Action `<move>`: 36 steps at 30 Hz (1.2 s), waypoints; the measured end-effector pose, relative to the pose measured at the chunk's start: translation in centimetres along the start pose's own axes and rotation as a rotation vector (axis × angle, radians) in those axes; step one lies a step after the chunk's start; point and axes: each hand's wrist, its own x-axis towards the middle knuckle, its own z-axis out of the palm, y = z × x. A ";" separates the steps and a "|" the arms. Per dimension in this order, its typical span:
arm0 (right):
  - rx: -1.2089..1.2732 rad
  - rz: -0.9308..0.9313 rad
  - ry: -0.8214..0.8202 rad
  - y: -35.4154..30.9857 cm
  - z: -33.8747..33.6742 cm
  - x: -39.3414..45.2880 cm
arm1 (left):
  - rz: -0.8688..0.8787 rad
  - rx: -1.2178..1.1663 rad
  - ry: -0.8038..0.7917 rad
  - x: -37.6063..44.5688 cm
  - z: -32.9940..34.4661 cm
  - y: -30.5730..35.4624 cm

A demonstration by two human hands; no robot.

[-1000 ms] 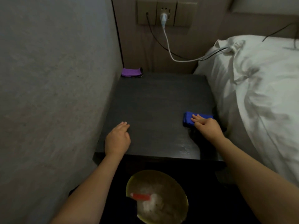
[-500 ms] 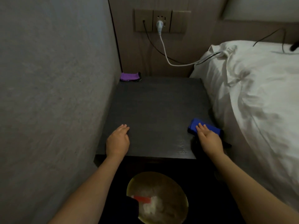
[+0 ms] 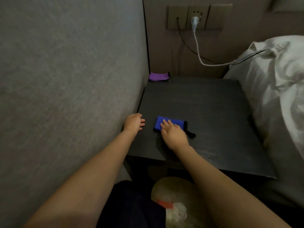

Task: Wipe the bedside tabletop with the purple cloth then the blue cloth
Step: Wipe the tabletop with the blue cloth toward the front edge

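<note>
The dark bedside tabletop (image 3: 205,104) fills the middle of the view. A folded blue cloth (image 3: 166,122) with a black edge lies flat on its front left part. My right hand (image 3: 172,134) presses down on the cloth with fingers spread. My left hand (image 3: 134,123) rests palm down on the table's left edge by the wall, holding nothing. The purple cloth (image 3: 158,76) sits folded in the far left corner, untouched.
A grey wall (image 3: 65,79) borders the table on the left. White bedding (image 3: 279,88) crowds its right side. A wall socket (image 3: 195,17) has a white cable and a black cable running toward the bed. A round bin (image 3: 172,203) with rubbish stands below the front edge.
My right hand has slid the blue cloth from the table's right front edge across to the front left. My left hand has shifted toward the wall. The purple cloth stays put.
</note>
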 end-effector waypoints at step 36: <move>0.069 -0.016 0.087 13.6 -3.5 -5.8 | 0.476 0.934 0.264 -3.0 3.8 -6.0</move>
